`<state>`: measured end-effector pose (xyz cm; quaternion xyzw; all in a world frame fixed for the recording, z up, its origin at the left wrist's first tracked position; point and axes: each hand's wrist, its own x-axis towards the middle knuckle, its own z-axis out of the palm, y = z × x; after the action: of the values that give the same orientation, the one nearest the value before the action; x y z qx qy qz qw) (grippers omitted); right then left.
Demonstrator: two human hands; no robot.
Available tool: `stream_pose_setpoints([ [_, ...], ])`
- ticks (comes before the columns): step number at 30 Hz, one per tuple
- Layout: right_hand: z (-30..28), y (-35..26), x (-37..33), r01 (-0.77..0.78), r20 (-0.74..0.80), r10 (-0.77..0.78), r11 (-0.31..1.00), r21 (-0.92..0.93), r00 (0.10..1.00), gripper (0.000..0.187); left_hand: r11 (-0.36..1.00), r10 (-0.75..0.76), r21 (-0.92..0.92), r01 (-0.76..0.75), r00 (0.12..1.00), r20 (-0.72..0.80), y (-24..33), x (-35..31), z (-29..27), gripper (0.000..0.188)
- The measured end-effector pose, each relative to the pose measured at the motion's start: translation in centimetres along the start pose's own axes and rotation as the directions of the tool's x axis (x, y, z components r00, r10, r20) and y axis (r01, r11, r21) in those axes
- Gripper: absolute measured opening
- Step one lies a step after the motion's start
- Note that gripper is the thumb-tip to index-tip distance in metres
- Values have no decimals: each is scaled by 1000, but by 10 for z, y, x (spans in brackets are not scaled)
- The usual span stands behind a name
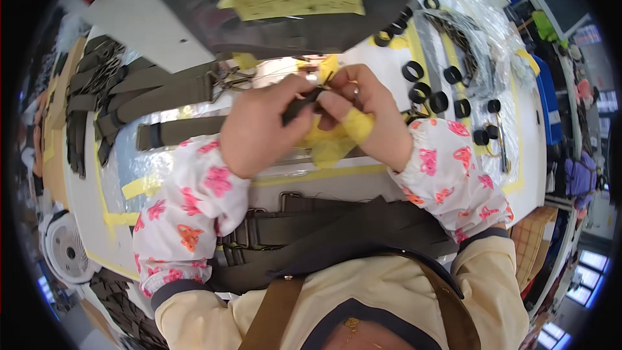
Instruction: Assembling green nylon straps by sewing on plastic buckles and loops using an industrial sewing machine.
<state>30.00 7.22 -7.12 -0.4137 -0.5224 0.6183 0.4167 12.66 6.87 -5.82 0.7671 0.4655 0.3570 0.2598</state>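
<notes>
Both of my hands meet under the front of the machine, closed around a dark olive strap (299, 105). My left hand (262, 126) grips the strap between thumb and fingers. Opposite it, my right hand (376, 113) pinches the strap's end, where a small dark piece sticks up; the fingers hide the details. Yellow tape (357, 124) wraps a finger of my right hand, and more thin yellow material hangs below it. Just left of my left hand, another olive strap (194, 131) with a black loop lies on the table.
The grey machine head (298, 39) bearing a yellow note overhangs my hands. Olive straps with metal buckles (155, 94) are piled left. Several black rings (420, 93) stand on the right side of the table (512, 210). More straps (337, 233) cover my lap. A white fan (67, 249) is at left.
</notes>
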Motion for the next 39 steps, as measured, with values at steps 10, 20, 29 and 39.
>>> stream_pose_setpoints([
  [10,0,-13,-7,-281,43,288,953,-113,957,32,994,-18,-110,16,1000,-24,-5,-8,2,17],
  [20,2,-13,-6,-278,98,290,953,-119,952,32,987,70,-138,-88,990,-124,-14,-9,12,16],
  [29,-5,0,-9,-174,26,174,985,17,984,42,659,505,547,-516,842,187,1,-10,14,32],
  [39,9,-2,-4,-7,35,18,954,-300,999,25,946,-153,-253,203,967,204,-11,4,-8,15],
])
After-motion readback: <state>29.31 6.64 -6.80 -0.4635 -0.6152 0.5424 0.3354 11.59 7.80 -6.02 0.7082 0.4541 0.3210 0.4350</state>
